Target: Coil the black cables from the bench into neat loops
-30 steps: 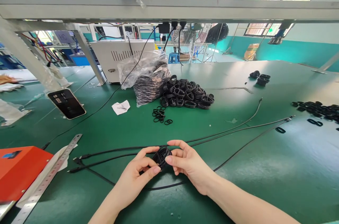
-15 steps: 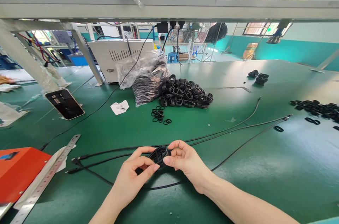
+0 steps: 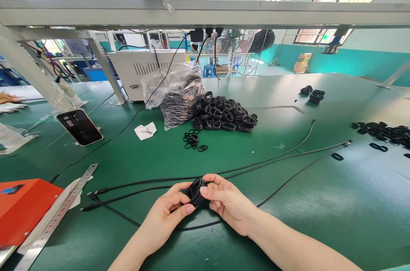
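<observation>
Between both hands, just above the green table, is a small coil of black cable [image 3: 195, 193]. My left hand [image 3: 171, 209] pinches its left side with thumb and fingers. On the coil's right side, my right hand [image 3: 224, 196] is closed, its thumb and fingertips on the windings. Several long black cables [image 3: 144, 190] lie stretched across the table around and behind my hands, their plugs [image 3: 96, 194] at the left. A heap of coiled black cables [image 3: 224, 111] sits farther back, with small black rings [image 3: 191, 139] in front of it.
A clear plastic bag [image 3: 181, 100] of black pieces stands beside a white metal box [image 3: 145, 72]. At left are a steel ruler [image 3: 57, 220], an orange device [image 3: 27, 211] and a phone [image 3: 80, 126]. Black oval rings [image 3: 384, 132] lie at right. A metal beam [image 3: 205, 15] crosses above.
The coil has turned more upright between my hands and its loops look narrower. My left hand has shifted slightly right, closer to my right hand.
</observation>
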Action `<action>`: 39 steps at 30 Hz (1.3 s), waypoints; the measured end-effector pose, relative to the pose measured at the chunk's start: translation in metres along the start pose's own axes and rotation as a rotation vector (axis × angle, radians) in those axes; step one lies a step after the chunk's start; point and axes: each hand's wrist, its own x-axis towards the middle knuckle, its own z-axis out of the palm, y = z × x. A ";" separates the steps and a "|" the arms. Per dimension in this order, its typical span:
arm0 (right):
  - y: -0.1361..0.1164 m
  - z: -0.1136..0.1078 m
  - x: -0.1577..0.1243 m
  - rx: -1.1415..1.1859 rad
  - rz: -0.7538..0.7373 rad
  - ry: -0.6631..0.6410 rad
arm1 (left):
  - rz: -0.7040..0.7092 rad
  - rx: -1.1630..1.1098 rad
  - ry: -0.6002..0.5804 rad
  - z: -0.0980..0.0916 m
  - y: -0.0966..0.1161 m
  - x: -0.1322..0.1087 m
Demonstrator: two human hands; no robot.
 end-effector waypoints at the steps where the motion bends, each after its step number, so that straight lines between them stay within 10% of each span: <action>1: 0.001 0.001 -0.001 0.001 -0.026 0.015 | -0.003 0.046 0.010 0.001 0.001 0.000; 17: 0.009 0.011 -0.012 -0.546 -0.319 -0.021 | -0.081 -0.392 0.063 0.007 0.013 -0.004; 39: 0.006 0.000 -0.004 -0.544 -0.322 -0.148 | -0.040 -0.303 -0.012 0.006 0.008 -0.002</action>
